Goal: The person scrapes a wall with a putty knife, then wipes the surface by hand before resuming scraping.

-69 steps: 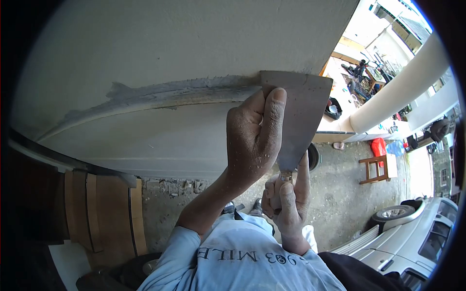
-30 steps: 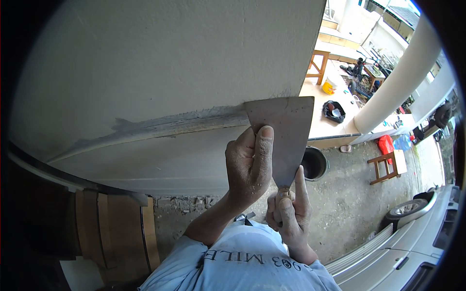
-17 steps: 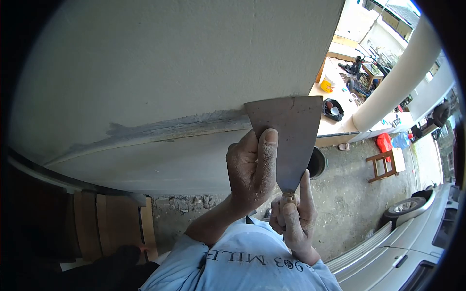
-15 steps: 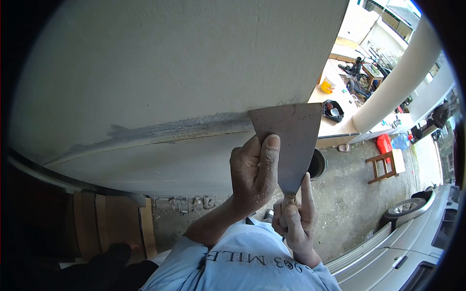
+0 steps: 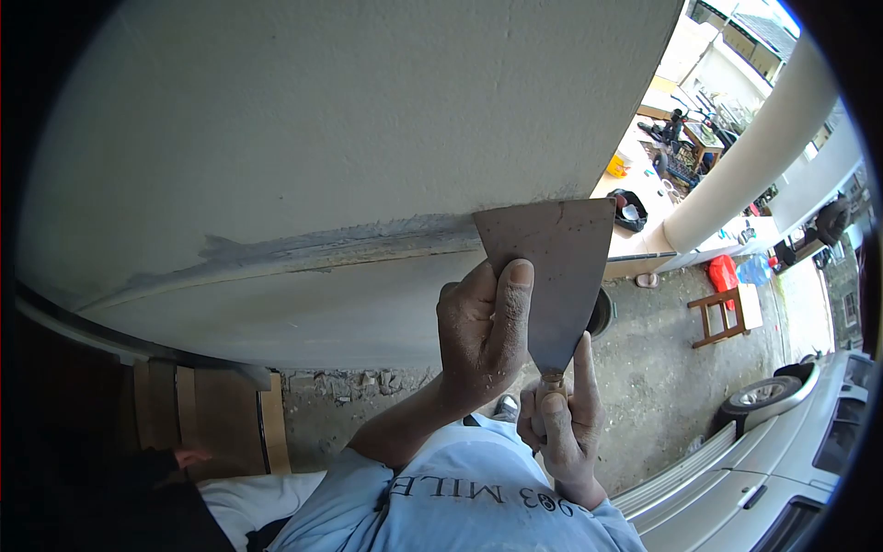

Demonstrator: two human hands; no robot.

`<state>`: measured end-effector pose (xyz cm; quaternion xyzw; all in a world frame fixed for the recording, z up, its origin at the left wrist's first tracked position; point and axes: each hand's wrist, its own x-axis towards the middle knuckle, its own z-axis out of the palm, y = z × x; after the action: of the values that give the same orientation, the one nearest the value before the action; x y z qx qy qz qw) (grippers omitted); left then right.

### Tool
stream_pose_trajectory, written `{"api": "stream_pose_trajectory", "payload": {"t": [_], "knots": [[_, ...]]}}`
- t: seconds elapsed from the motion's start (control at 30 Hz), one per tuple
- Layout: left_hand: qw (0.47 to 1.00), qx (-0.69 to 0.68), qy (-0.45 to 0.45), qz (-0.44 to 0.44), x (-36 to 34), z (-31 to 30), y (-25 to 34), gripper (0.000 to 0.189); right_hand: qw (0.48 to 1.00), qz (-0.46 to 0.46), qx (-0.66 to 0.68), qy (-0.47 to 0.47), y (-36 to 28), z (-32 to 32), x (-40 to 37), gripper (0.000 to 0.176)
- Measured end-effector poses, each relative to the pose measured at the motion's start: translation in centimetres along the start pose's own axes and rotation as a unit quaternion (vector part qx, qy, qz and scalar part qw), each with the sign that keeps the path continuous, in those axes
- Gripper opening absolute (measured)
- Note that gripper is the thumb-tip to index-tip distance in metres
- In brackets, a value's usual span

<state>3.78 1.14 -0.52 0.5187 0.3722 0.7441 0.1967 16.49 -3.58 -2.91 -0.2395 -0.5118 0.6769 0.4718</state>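
Note:
A wide putty knife (image 5: pixel 563 285) stands blade up, its broad edge at the lower border of the white wall (image 5: pixel 368 110). My right hand (image 5: pixel 563 432) is closed round its handle, with the index finger stretched along the lower right side of the blade. My left hand (image 5: pixel 478 327) grips the blade's left edge, thumb on the near face and the other fingers mostly hidden. Both hands are dusty. From the blade leftward, a rough band of grey filler (image 5: pixel 340 244) runs along the wall's edge.
At lower left, another person's hand (image 5: pixel 191 456) shows beside brown boards (image 5: pixel 221 414). A dark bucket (image 5: pixel 602 313) stands behind the knife. To the right are a wooden stool (image 5: pixel 727 317), a white column (image 5: pixel 754 138) and a parked silver vehicle (image 5: pixel 763 497).
The view has shifted slightly, while the knife and both hands keep nearly the same place at the wall. Another person's hand and white clothing have come into sight at lower left.

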Motion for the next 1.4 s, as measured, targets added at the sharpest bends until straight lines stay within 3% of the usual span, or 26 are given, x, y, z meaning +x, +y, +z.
{"api": "stream_pose_trajectory", "payload": {"t": [0.13, 0.4, 0.47, 0.73, 0.87, 0.97, 1.07, 1.4], "knots": [[1.0, -0.028, 0.01, 0.009, 0.5, 0.3, 0.0, 0.025, 0.997, -0.059, -0.04, 0.002, 0.7, 0.6, 0.5, 0.057], [0.999, -0.044, 0.014, 0.005, 1.0, 0.2, 0.3, 0.024, 0.997, -0.057, -0.055, -0.006, 0.5, 0.6, 0.4, 0.055], [0.998, -0.037, 0.019, -0.038, 0.2, 0.3, 0.6, 0.025, 0.995, -0.078, -0.052, -0.014, 0.6, 0.5, 0.3, 0.055], [0.996, -0.056, 0.018, -0.061, 0.3, 0.3, 1.0, 0.027, 0.995, -0.061, -0.082, 0.007, 0.2, 0.5, 0.1, 0.054], [1.0, -0.002, 0.003, 0.008, 0.5, 0.0, -0.1, 0.025, 0.999, -0.018, -0.037, 0.018, 0.0, 0.5, 0.1, 0.054], [0.999, -0.029, -0.014, -0.001, 0.6, -0.1, 0.3, 0.024, 0.998, -0.048, -0.042, 0.003, 0.0, 0.3, -0.1, 0.055], [0.997, -0.044, 0.002, -0.068, 0.1, 0.4, 0.9, 0.028, 0.998, -0.035, -0.047, 0.008, -0.2, 0.0, -0.2, 0.055], [0.997, -0.05, 0.035, -0.053, 0.5, 0.6, 1.1, 0.028, 0.994, -0.067, -0.087, 0.023, 0.3, 0.9, 0.4, 0.054]]}}
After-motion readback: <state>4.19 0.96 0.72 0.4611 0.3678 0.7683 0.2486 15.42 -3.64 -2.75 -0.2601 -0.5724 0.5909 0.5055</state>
